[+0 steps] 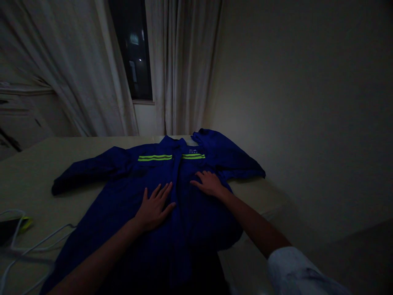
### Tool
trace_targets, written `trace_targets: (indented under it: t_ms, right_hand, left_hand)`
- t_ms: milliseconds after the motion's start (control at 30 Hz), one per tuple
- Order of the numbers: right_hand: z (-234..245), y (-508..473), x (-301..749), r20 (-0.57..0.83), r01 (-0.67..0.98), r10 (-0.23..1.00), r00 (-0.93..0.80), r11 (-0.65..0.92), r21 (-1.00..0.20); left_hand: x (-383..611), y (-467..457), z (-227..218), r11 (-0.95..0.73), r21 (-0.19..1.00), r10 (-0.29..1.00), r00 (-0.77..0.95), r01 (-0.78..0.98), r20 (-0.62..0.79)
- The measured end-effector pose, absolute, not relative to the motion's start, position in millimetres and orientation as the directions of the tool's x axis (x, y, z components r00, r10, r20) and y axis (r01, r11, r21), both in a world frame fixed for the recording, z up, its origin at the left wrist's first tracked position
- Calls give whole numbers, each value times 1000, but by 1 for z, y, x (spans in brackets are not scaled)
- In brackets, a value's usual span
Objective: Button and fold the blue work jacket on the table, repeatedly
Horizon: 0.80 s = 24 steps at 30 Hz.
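Note:
A dark blue work jacket (123,196) with two yellow-green reflective stripes across the chest lies spread flat on a pale table (37,164), collar away from me. My left hand (155,207) rests flat on the jacket's front just left of the centre placket, fingers spread. My right hand (208,183) lies flat on the right chest panel, fingers stretched toward the placket. Both hands hold nothing. The right sleeve of the jacket is folded up near the collar; the left sleeve stretches out to the left.
White wire hangers (27,250) and a dark object with a yellow-green edge (15,227) lie at the table's left front. White curtains (184,65) and a dark window (135,49) stand behind the table. The table's right edge (270,196) drops toward a plain wall.

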State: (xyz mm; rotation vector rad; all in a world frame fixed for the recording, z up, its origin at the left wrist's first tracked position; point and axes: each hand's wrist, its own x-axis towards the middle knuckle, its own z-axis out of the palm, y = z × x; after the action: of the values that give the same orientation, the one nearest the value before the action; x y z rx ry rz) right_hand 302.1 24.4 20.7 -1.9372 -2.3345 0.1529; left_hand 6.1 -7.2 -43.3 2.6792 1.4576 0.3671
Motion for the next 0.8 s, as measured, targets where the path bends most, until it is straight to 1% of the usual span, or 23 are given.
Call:
trace_targets:
  t_ms: [67, 167, 300, 400, 500, 567, 667, 733, 800]
  right_hand:
    - [22, 37, 289, 101, 966, 982, -160, 176, -187]
    - [14, 59, 259, 175, 929, 965, -195, 239, -282]
    - [0, 91, 221, 177, 891, 947, -269, 315, -328]
    - [-2, 122, 211, 144, 876, 949, -280, 314, -365]
    - [-1, 161, 218, 173, 873, 961, -213, 267, -407]
    - [-1, 190, 228, 228, 877, 963, -143, 230, -421]
    - [0, 235, 247, 288, 866, 955, -68, 201, -459]
    - [0, 265, 257, 293, 845, 956, -30, 181, -504]
    - [-1, 293, 262, 268, 819, 963, 23, 136, -558]
  left_hand:
    - [6, -8, -45, -582, 156, 809, 550, 798, 204]
    - [6, -11, -47, -647, 130, 757, 610, 752, 235]
    - [7, -8, -36, -635, 138, 768, 604, 760, 213]
    - [13, 10, -16, -597, 185, 802, 574, 780, 167]
    - [24, 35, -5, -548, 250, 836, 525, 798, 156]
    - [30, 46, -7, -542, 265, 840, 507, 798, 192]
    - [35, 51, -18, -575, 263, 815, 518, 775, 259]
    - [35, 49, -21, -588, 286, 807, 524, 756, 272]
    - [34, 47, -20, -579, 319, 815, 521, 750, 254]
